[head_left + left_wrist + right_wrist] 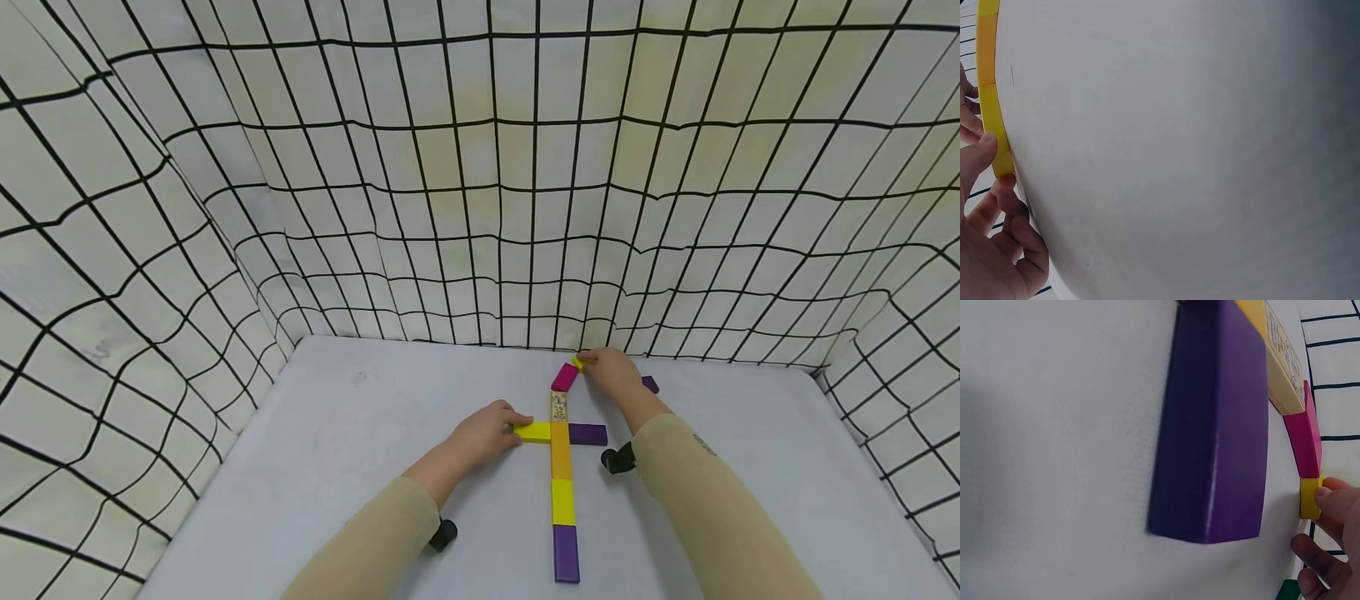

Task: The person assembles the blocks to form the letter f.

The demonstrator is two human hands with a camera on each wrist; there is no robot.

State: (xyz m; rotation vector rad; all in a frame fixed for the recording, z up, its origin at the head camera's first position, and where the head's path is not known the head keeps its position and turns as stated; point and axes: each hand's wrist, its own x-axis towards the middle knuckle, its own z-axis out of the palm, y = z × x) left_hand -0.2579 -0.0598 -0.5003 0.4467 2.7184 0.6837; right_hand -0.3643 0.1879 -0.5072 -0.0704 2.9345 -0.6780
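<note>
At the far end of a line of blocks, my right hand [611, 372] pinches a small yellow block [1310, 498] between thumb and fingers. That block meets the end of a tilted magenta block [565, 377]. Below the magenta one lies a pale wooden block [559, 406] with a printed face, then an orange block [560, 450]. My left hand [487, 433] holds the outer end of a yellow block [534, 432], thumb on one side and fingertips at the end. This block abuts the orange one on the left. Opposite it, a purple block [588, 434] juts right.
The line continues toward me with a yellow block [562, 502] and a purple block [566, 553]. Beyond my right wrist lies another purple block [650, 384], partly hidden. A green piece [1288, 590] shows near my right fingers. Black netting [495, 187] surrounds the white table [360, 408].
</note>
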